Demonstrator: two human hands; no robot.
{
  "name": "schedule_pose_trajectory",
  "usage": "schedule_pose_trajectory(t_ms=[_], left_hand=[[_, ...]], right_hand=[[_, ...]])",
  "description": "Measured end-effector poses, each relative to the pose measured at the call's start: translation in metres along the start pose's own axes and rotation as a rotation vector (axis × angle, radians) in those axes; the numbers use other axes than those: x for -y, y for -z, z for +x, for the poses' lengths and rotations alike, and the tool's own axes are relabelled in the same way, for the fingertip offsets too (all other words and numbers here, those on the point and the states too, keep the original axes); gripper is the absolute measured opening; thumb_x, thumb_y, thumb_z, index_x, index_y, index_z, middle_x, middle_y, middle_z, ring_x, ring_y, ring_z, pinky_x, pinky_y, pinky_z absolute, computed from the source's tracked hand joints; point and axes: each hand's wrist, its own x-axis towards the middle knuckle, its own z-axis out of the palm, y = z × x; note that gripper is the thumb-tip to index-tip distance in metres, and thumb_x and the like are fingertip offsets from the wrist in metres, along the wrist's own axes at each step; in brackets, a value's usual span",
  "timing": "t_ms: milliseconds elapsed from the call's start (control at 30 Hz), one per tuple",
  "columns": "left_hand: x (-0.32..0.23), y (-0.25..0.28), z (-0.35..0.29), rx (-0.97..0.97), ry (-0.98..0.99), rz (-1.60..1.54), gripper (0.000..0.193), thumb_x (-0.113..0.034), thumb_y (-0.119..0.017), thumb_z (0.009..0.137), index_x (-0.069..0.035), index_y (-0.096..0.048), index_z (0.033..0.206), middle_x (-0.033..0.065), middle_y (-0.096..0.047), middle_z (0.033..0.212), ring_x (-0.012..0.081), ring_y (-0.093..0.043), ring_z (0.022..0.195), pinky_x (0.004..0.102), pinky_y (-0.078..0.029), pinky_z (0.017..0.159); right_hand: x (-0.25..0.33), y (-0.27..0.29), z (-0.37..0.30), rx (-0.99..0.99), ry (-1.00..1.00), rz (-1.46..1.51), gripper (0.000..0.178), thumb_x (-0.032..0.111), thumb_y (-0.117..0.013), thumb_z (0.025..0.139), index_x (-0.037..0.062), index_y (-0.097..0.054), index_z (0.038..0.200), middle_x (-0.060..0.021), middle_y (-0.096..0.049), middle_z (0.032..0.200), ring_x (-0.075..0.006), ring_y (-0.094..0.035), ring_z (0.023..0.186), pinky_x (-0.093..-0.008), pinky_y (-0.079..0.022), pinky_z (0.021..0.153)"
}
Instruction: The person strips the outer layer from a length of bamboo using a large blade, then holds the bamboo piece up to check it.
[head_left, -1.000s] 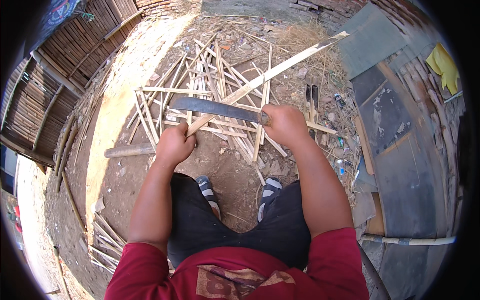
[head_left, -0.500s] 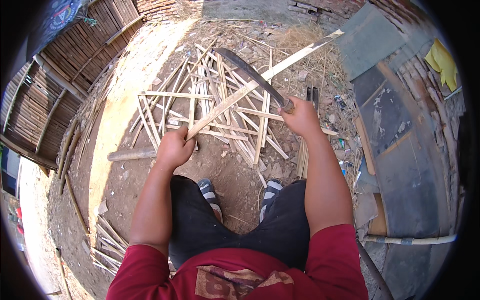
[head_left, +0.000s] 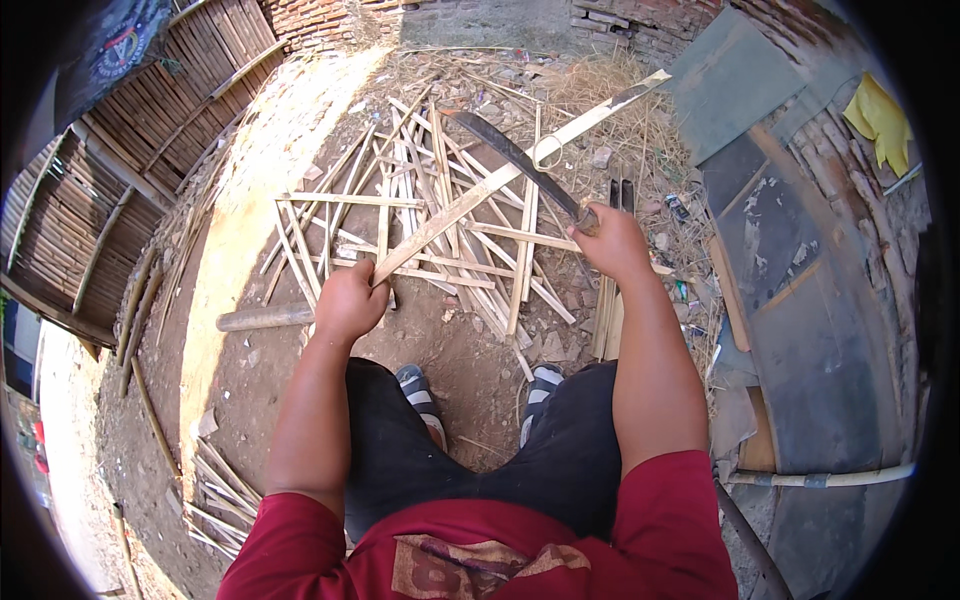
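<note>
My left hand [head_left: 350,300] is closed around the near end of a long, pale bamboo strip [head_left: 450,215], which slants up and away to the right. In my right hand [head_left: 612,243] is the handle of a machete [head_left: 515,155] with a dark, curved blade. The blade lies across the strip beyond its middle, its tip pointing far left. At the crossing, a thin pale curl of shaving [head_left: 552,153] stands off the strip. The strip's far end [head_left: 655,80] looks rough and has a dark patch.
Many split bamboo strips [head_left: 400,190] lie crisscrossed on the dirt ahead of my feet. A round wooden pole [head_left: 265,316] rests at left. More strips [head_left: 222,490] are piled at lower left. Dark boards [head_left: 800,300] lean along the right, near a yellow cloth [head_left: 880,122].
My right hand and the machete have shifted slightly right and down. A curled shaving now shows at the blade. The bamboo strip's far end has dropped a little; my left hand keeps its grip.
</note>
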Motion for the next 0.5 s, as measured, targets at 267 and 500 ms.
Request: schedule_pose_trajectory(t_ms=[267,500], left_hand=[[-0.001,0.017,-0.011,-0.017,-0.003,-0.062,0.022,-0.022,-0.066,0.086,-0.001,-0.062,0.083,0.0253,-0.065,0.077,0.0466,-0.064,0.077,0.0536,-0.05,0.071],[0.009,0.069,-0.038,0.014,0.029,0.016,0.022,-0.019,-0.066,0.086,0.002,-0.061,0.079,0.0266,-0.062,0.073,0.0476,-0.063,0.073,0.0516,-0.049,0.066]], right_hand=[[0.049,-0.001,-0.007,0.124,0.216,-0.037,0.032,0.027,-0.079,0.081,0.0096,-0.071,0.107,-0.0219,-0.072,0.091,-0.0414,-0.069,0.09,-0.049,-0.055,0.08],[0.047,0.022,-0.01,0.222,0.07,0.004,0.04,0.032,-0.078,0.084,0.0089,-0.072,0.116,-0.0217,-0.073,0.098,-0.0414,-0.07,0.095,-0.0498,-0.055,0.084]])
